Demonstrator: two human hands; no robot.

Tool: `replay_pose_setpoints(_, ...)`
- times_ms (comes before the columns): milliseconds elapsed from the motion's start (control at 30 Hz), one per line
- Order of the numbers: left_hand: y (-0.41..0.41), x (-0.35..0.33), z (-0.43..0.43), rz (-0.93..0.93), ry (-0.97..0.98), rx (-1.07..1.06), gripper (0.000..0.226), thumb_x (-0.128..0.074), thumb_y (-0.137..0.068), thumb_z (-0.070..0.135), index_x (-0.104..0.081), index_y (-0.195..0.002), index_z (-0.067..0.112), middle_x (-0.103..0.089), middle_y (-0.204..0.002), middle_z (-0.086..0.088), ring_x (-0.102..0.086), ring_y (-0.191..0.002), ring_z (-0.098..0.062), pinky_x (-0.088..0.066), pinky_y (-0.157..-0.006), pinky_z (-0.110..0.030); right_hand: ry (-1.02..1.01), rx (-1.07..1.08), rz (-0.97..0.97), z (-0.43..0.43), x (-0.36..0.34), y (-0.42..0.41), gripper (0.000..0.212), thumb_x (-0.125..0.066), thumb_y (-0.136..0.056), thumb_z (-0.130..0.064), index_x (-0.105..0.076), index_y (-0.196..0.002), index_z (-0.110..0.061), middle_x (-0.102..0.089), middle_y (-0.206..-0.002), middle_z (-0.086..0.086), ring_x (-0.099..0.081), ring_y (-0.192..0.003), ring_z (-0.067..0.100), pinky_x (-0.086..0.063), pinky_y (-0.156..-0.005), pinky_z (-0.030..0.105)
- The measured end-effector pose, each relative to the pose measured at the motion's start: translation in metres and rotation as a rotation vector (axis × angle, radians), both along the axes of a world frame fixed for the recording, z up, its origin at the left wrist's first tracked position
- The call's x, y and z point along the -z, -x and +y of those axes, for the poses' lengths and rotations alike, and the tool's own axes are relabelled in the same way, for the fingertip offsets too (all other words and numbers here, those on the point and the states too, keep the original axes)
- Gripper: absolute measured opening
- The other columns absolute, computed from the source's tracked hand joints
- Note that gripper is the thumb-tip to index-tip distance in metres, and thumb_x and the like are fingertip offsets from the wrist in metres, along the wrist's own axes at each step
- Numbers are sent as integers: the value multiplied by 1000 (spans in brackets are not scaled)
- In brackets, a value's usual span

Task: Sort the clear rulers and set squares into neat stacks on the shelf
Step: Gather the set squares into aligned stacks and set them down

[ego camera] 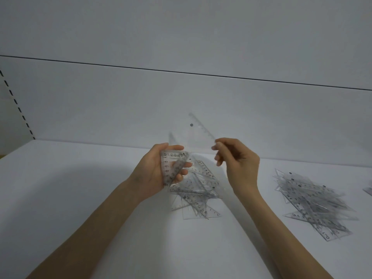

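Left of the loose heap of set squares (198, 195), bare shelf board (70, 178) runs to the slotted upright (16, 105). Right of the heap a bare strip leads to a larger pile (314, 206). Behind it stands the back panel (281, 121). Just above it, the left hand (159, 170) grips a bunch of set squares (173, 168) and the right hand (239, 166) pinches a raised set square (201, 135).

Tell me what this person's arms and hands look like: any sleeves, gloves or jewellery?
Two human arms, nothing robotic. The left hand and right hand are bare: no gloves, and no rings show. The left forearm and right forearm are uncovered down to the picture's bottom edge, with no sleeve, watch, bracelet or cable in view.
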State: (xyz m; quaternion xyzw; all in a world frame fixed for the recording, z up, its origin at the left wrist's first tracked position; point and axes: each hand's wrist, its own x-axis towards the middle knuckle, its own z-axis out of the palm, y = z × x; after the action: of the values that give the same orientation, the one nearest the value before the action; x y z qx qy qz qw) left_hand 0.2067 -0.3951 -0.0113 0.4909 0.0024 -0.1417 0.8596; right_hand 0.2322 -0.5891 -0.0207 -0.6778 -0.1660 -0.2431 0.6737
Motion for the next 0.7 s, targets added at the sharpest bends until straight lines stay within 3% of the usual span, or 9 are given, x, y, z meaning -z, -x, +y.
replay_pose_setpoints(167,0,-1,-1,13,9,-61,33,-38,-96,32,-55,-113,9,-63,-91,-27,-59,-62,-27,-49,-51,-26,-90,-130,145,1,-7,8,6,-62,-89,-3,-65,-94,-4,-62,-59,12,-49,-43,18,-45,-48,25)
replay_pose_setpoints(367,1,-1,-4,-22,10,-86,33,-36,-96,32,-56,-111,10,-62,-95,-24,-60,-64,-27,-50,-52,-27,-176,-275,221,7,-5,12,2,-66,-84,1,-68,-85,0,-69,-65,14,-66,-57,20,-55,-58,26)
replay_pose_setpoints(433,1,-2,-5,-45,27,-117,32,-37,-95,32,-56,-110,11,-64,-92,-19,-61,-64,-26,-49,-53,-27,-112,-295,203,13,1,16,10,-73,-79,-3,-67,-84,3,-71,-66,15,-70,-59,23,-56,-61,25)
replay_pose_setpoints(500,0,-2,-5,-72,33,-150,30,-39,-94,31,-55,-111,12,-65,-91,-17,-63,-64,-25,-48,-57,-28,103,-223,76,21,9,19,24,-78,-73,-16,-65,-80,3,-69,-59,9,-68,-53,18,-55,-58,21)
replay_pose_setpoints(567,-1,-2,-5,-77,38,-189,31,-43,-90,31,-55,-113,13,-63,-97,-18,-63,-69,-25,-48,-65,-31,375,-75,-178,28,17,17,30,-78,-76,-26,-62,-75,0,-64,-50,3,-62,-43,10,-52,-50,21)
replay_pose_setpoints(633,-2,-2,-4,-77,73,-227,37,-50,-81,31,-55,-112,13,-62,-99,-16,-62,-75,-26,-50,-67,-32,543,76,-427,33,21,13,30,-73,-82,-24,-58,-67,-2,-56,-43,0,-55,-38,13,-46,-39,30)
replay_pose_setpoints(700,-3,-2,-6,-82,108,-251,37,-51,-82,29,-55,-114,12,-60,-96,-14,-60,-77,-24,-53,-64,-30,635,207,-616,37,23,12,29,-74,-81,-10,-53,-61,-5,-46,-41,0,-45,-34,15,-37,-32,29)
